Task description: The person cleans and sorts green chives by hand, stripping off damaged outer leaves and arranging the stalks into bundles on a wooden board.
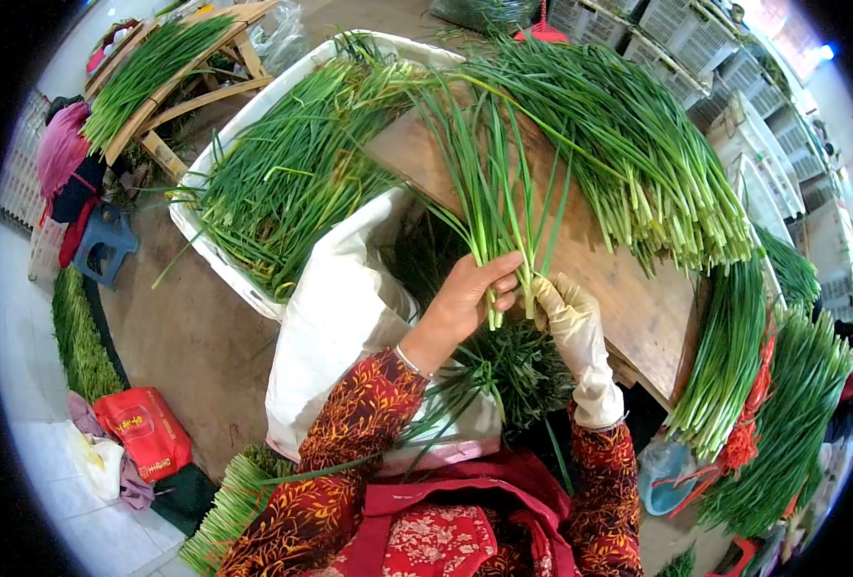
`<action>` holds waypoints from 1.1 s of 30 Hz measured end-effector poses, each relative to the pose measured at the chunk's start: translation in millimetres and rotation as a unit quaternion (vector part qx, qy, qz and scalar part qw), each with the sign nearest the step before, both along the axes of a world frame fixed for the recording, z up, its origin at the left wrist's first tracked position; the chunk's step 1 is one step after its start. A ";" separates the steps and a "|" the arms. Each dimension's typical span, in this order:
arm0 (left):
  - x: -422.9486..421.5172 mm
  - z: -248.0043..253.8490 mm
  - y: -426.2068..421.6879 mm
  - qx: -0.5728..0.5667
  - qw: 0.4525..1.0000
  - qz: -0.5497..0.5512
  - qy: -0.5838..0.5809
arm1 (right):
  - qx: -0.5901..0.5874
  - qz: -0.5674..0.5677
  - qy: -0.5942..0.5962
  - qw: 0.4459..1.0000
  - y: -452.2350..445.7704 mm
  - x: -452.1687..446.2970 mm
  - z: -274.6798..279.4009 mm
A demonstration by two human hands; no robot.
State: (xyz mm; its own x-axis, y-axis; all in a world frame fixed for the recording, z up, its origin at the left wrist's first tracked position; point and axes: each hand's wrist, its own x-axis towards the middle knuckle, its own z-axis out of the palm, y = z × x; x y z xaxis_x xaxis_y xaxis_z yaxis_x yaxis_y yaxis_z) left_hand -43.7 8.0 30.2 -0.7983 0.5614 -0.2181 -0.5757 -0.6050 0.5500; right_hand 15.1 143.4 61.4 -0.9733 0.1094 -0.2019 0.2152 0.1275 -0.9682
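Note:
My left hand [470, 293], bare with a bracelet at the wrist, is closed around a small bunch of garlic chives [484, 207], whose leaves point away from me. The pale stalk ends stick out below the fingers. In a thin whitish glove, my right hand [573, 322] pinches the base of a chive stalk beside the bunch. Both hands are over the near edge of a wooden board [628, 298]. A large heap of chives [638, 154] lies on that board, stalk ends toward me. Below the hands hangs an open white sack [335, 317] with dark green leaves inside.
A white tub [225, 279] full of loose chives stands at the left. Tied chive bundles [725, 365] with red string [746, 433] lie at the right. Farther left are a blue stool [107, 245], a red bag [143, 433] and another person [66, 163]. Crates [677, 48] are stacked behind.

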 end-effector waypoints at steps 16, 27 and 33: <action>-10.5 1.0 -11.5 -0.009 0.995 0.095 -0.005 | 0.146 0.028 -0.043 0.988 6.3 52.1 -6.9; 7.0 -2.6 5.6 -0.166 0.976 0.080 0.116 | 0.326 0.020 0.045 0.944 -1.9 8.9 22.8; 8.1 1.1 1.1 -0.066 0.993 0.070 0.069 | 0.053 -0.046 -0.054 0.996 2.8 9.5 23.1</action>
State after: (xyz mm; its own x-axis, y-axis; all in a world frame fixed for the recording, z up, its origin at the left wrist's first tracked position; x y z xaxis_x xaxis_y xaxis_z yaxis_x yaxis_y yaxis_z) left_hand -35.6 9.1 31.3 -0.8942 0.4162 -0.1647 -0.4040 -0.5920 0.6974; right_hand 24.6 146.2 84.5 -0.9315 0.2239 -0.2865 0.3322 0.2032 -0.9211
